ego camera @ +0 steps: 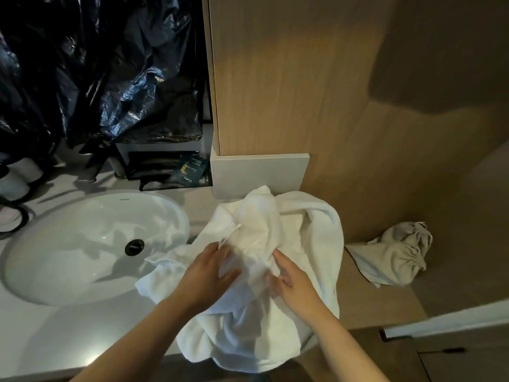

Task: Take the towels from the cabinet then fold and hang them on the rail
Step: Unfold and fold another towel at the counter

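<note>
Both hands are on the white towels [311, 232], which lie in a crumpled heap on the counter [55, 340] just right of the sink [82, 271]. The heap's left edge laps over the sink's right rim, its near edge spills over the front of the counter, and its far side touches the white block [259, 172] at the foot of the wooden panel [275, 78].

The left hand [209, 271] lies on the left of the heap, fingers stretched out fairly straight and thumb spread wide, resting flat on the cloth. Its fingertips reach a raised fold, and I can't tell whether they tuck under it.

The right hand [294, 282] is just beside it, on the middle of the heap. The forefinger points away along the cloth while the other fingers curl in, and they pinch a bunch of towel.

Out to the right, well apart from the towels, a beige drawstring bag [396, 257] slumps on a wooden shelf [371, 301] against the wall. In the sink, the dark drain [134, 247] sits near the centre. At the far left, black plastic bags [110, 64] hang over the back of the counter, and dark sachets [192, 169] lie beside the white block.
</note>
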Motion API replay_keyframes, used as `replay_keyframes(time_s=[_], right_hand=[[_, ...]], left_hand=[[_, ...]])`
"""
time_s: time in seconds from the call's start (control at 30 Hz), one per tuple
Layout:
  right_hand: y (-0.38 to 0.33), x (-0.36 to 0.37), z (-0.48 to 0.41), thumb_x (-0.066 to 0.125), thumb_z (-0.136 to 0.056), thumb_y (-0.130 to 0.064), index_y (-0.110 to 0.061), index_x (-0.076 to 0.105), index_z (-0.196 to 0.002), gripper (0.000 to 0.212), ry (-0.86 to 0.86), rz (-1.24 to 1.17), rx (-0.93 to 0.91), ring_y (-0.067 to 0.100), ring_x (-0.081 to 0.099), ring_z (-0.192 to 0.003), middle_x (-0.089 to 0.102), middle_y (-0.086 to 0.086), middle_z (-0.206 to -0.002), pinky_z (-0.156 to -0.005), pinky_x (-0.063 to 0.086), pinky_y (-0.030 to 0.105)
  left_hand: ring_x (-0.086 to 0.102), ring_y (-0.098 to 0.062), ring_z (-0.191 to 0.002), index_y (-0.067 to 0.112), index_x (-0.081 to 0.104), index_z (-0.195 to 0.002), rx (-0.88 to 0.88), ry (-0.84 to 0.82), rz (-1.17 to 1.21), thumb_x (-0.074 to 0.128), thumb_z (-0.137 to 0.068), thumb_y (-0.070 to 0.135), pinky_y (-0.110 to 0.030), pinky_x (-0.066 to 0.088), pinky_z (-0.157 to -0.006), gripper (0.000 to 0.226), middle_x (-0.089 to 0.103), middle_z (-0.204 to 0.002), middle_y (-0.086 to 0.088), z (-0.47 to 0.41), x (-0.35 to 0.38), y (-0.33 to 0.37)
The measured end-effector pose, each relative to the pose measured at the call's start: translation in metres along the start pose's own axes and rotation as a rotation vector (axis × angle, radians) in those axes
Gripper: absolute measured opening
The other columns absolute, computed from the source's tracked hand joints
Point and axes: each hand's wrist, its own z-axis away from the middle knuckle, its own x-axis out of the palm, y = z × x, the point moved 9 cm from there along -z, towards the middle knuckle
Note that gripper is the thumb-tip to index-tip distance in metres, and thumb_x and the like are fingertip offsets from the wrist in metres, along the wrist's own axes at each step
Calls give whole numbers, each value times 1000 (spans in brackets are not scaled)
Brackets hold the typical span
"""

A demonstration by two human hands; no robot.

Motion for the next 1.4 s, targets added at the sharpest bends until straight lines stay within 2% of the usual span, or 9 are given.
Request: replay_keyframes(time_s=[0.2,0.4,0.57,0.7,0.8,0.97,1.03,1.27,1.4], right_hand=[[-11,-23,-7,83,-77,-19,-23,69,-115,41,217,-302,73,16,66,-107,71,-4,-113,-93,56,38],[-22,-10,6,87,-55,-34,-36,68,-107,55,37,-312,34,0,54,-63,56,-18,-65,-72,47,16],[-29,-22,19,82,-65,-43,-34,68,-98,37,243,-143,-15,6,60,-74,62,-13,-76,-71,51,17],[-36,-29,28,80,-80,-18,-27,70,-106,29,360,-143,-61,5,66,-91,67,-12,-97,-73,51,15],[-42,-33,33,74,-85,-9,-25,74,-93,18,436,-207,-41,18,70,-80,73,-2,-85,-74,52,18],[-88,-63,54,72,-83,-6,-26,71,-76,21,728,-89,-227,9,64,-68,67,-10,-70,-63,47,9],[-101,-75,65,70,-79,-6,-27,65,-69,23,803,4,-272,11,59,-62,61,-8,-63,-58,44,8],[-54,-70,79,71,-73,-19,-13,56,-61,21,372,430,140,7,45,-49,53,-3,-54,-47,35,15],[-29,-30,84,65,-81,-19,-21,61,-71,11,13,568,270,5,56,-66,63,-3,-74,-57,41,12]], left_hand=[[55,-17,-109,23,46,-134,-143,-96,46,53,-89,58,-26,39,-86,57,47,-128,7,-13,6,-20],[55,-17,-102,23,54,-112,-173,-132,131,45,-91,59,-28,37,-85,43,53,-114,5,-16,10,-32],[49,-18,-120,21,50,-134,-195,-140,141,43,-94,57,-28,33,-96,54,47,-134,4,-17,10,-35],[40,-20,-132,21,46,-140,-189,-150,167,40,-96,55,-33,29,-109,56,43,-145,-2,-15,7,-34],[37,-19,-136,20,45,-142,-126,-114,146,39,-92,62,-30,29,-107,66,37,-151,-2,-16,-2,-23],[44,-16,-116,23,41,-138,-59,-96,126,55,-75,74,-26,32,-88,83,36,-145,2,-20,-9,-5],[38,-15,-121,25,33,-144,-100,-135,109,62,-67,76,-28,35,-93,97,27,-151,3,-23,-4,-7],[14,-25,-147,14,3,-155,-213,-287,-57,72,-68,68,-34,21,-115,123,-4,-161,-7,-22,24,-28],[23,-27,-142,10,13,-152,-183,-321,-101,72,-70,66,-33,26,-113,115,9,-157,-13,-26,22,-26]])
